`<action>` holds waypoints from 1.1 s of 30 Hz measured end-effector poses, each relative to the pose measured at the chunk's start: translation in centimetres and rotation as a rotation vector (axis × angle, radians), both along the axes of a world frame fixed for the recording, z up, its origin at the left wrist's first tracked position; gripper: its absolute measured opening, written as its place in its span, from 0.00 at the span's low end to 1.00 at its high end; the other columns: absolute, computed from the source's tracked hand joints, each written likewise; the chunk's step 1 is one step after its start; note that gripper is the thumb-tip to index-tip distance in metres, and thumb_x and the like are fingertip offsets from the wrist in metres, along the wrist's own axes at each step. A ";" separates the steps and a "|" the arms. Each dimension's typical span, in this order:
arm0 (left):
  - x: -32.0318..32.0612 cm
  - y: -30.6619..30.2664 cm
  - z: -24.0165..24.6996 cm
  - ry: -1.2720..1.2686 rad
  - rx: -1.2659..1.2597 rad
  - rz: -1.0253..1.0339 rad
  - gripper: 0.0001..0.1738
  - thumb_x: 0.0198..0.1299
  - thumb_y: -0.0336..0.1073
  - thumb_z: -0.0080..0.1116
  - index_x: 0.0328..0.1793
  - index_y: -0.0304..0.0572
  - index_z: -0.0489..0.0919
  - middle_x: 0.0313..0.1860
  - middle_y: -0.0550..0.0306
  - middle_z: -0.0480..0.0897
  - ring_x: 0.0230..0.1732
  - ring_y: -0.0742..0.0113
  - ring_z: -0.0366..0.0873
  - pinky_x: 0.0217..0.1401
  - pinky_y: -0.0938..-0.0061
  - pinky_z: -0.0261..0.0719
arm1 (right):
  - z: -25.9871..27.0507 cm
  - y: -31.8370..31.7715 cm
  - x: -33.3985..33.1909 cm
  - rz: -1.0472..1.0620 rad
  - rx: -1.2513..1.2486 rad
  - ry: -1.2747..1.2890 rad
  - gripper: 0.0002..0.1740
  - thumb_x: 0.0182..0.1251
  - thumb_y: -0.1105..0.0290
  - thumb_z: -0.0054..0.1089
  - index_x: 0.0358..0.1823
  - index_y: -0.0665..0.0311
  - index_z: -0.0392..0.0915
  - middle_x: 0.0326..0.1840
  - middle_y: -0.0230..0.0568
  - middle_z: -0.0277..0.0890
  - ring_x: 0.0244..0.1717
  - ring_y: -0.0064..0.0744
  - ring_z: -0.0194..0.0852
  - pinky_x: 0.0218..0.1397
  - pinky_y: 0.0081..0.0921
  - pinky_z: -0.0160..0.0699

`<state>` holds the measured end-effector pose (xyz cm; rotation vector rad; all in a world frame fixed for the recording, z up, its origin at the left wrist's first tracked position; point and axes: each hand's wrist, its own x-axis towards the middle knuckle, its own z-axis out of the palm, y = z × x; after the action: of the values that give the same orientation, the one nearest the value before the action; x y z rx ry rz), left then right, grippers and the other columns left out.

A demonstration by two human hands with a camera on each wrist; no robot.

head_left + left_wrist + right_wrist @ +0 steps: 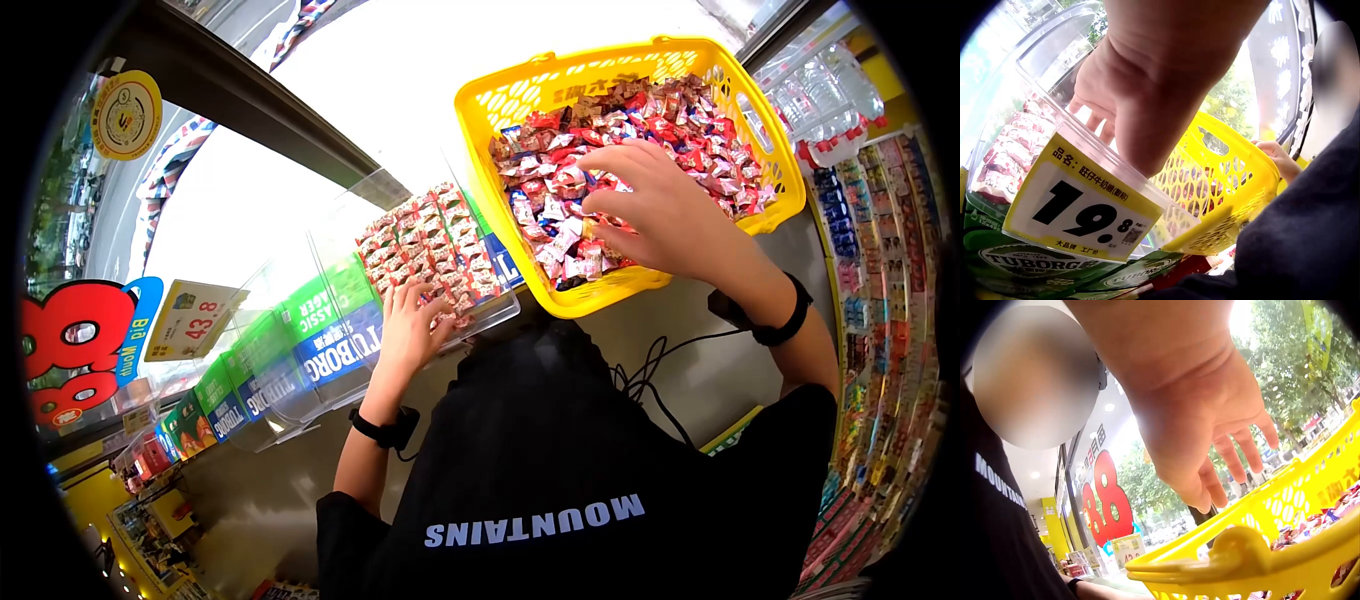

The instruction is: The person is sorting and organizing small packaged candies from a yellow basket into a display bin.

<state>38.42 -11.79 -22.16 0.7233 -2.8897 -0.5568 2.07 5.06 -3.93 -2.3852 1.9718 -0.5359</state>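
Red-and-white sweets [430, 240] are best pressed lightly by the left hand [408, 325], fingers loosely extended; the right hand [665, 215], relaxed and empty, is held above the basket [570, 302].

Basket [568, 302] glossy plastic; candy wrappers [545, 187] shiny, crinkled; bin [498, 314] clear, smooth plastic; shirt [560, 430] matt cloth.

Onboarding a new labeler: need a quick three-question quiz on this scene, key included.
1. Which hand is over the yellow basket?
2. True or false: the price tag on the clear bin by the left hand reads 19.8.
3. What fills the basket? (a) bottles (b) wrapped candy (c) fruit

Key: 1. The right hand. 2. True. 3. b.
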 end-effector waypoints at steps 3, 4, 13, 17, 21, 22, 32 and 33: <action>-0.1 0.0 -0.3 0.003 0.039 0.006 0.10 0.57 0.41 0.77 0.45 0.58 0.93 0.67 0.53 0.82 0.76 0.46 0.73 0.86 0.45 0.60 | -1.7 -2.8 -0.6 0.102 0.191 -0.066 0.14 0.65 0.57 0.74 0.44 0.59 0.90 0.64 0.45 0.81 0.70 0.50 0.76 0.73 0.49 0.72; -0.3 -0.1 -0.3 -0.017 0.040 -0.001 0.10 0.58 0.41 0.77 0.46 0.57 0.93 0.66 0.54 0.82 0.75 0.47 0.74 0.87 0.43 0.60 | -2.2 -3.9 -0.3 0.103 0.303 -0.026 0.16 0.65 0.56 0.75 0.44 0.59 0.90 0.66 0.46 0.80 0.72 0.51 0.74 0.75 0.49 0.70; 1.3 2.1 0.0 0.086 0.070 0.143 0.11 0.63 0.39 0.75 0.50 0.51 0.90 0.60 0.56 0.84 0.72 0.50 0.77 0.88 0.37 0.58 | -8.6 -9.3 1.4 0.221 0.474 0.174 0.22 0.55 0.50 0.83 0.41 0.60 0.93 0.70 0.50 0.77 0.77 0.51 0.69 0.79 0.51 0.64; 2.3 2.6 1.2 0.153 0.031 0.162 0.11 0.62 0.36 0.76 0.49 0.49 0.89 0.60 0.56 0.84 0.71 0.51 0.78 0.87 0.37 0.59 | -4.5 -10.5 -0.1 0.279 0.605 -0.025 0.14 0.64 0.61 0.75 0.37 0.66 0.92 0.72 0.55 0.79 0.66 0.54 0.82 0.71 0.48 0.78; 2.2 1.6 4.7 0.155 -0.035 0.123 0.12 0.61 0.36 0.76 0.51 0.51 0.89 0.63 0.56 0.84 0.77 0.49 0.74 0.88 0.37 0.59 | 0.6 -8.2 0.4 0.095 0.496 -0.321 0.14 0.74 0.62 0.70 0.43 0.69 0.90 0.74 0.54 0.77 0.71 0.53 0.79 0.74 0.45 0.76; 2.2 1.1 5.8 0.138 -0.070 0.114 0.12 0.62 0.37 0.76 0.52 0.52 0.89 0.64 0.56 0.83 0.78 0.49 0.73 0.89 0.37 0.58 | 0.9 -7.2 0.8 0.044 0.371 -0.379 0.14 0.76 0.63 0.69 0.43 0.69 0.90 0.76 0.52 0.76 0.74 0.52 0.77 0.76 0.44 0.74; -2.9 0.9 15.5 0.515 -0.070 -0.182 0.25 0.58 0.46 0.80 0.60 0.56 0.85 0.70 0.55 0.79 0.79 0.50 0.72 0.89 0.37 0.59 | 1.0 -2.9 11.7 0.132 0.061 -0.294 0.14 0.61 0.64 0.82 0.45 0.59 0.89 0.77 0.46 0.75 0.82 0.54 0.66 0.87 0.65 0.54; -3.0 1.6 15.4 0.583 -0.041 -0.165 0.22 0.55 0.46 0.82 0.53 0.55 0.86 0.68 0.59 0.82 0.77 0.51 0.74 0.88 0.37 0.59 | 0.5 -2.7 12.4 0.126 0.072 -0.309 0.14 0.61 0.63 0.82 0.45 0.59 0.89 0.77 0.45 0.75 0.82 0.53 0.67 0.87 0.66 0.53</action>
<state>35.37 -10.16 -6.76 0.2530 -2.4116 -0.6021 14.43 2.33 -3.43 -2.2060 1.6725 -0.7609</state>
